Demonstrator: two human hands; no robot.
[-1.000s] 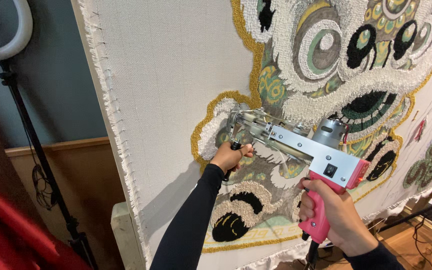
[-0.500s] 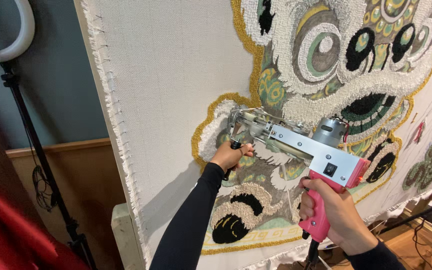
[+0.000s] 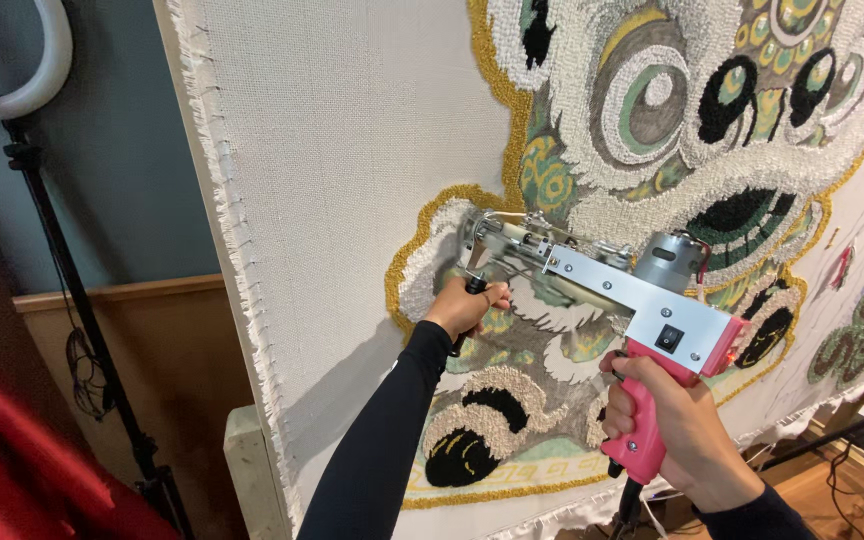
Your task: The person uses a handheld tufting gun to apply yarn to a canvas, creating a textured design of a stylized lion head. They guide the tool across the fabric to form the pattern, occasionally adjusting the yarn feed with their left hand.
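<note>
A tufting gun [image 3: 607, 280] with a silver metal body and a pink grip is pressed nose-first against a stretched beige cloth [image 3: 352, 150]. My right hand [image 3: 677, 425] grips its pink rear handle. My left hand [image 3: 467, 305], in a black sleeve, is closed on the black front handle under the nose. The cloth carries a tufted lion-like face [image 3: 692, 100] in white, gold, green and black yarn. The gun's tip sits at a white patch edged in gold [image 3: 422, 255].
A white ring light [image 3: 22, 85] on a black stand [image 3: 72, 300] is at the left, before a grey wall with wood panelling [image 3: 142, 350]. Red fabric [image 3: 12, 460] fills the lower left corner. Cables and a wooden frame leg [image 3: 852, 440] lie at the lower right.
The gun and both hands have shifted slightly along the white gold-edged patch; grips are unchanged.
</note>
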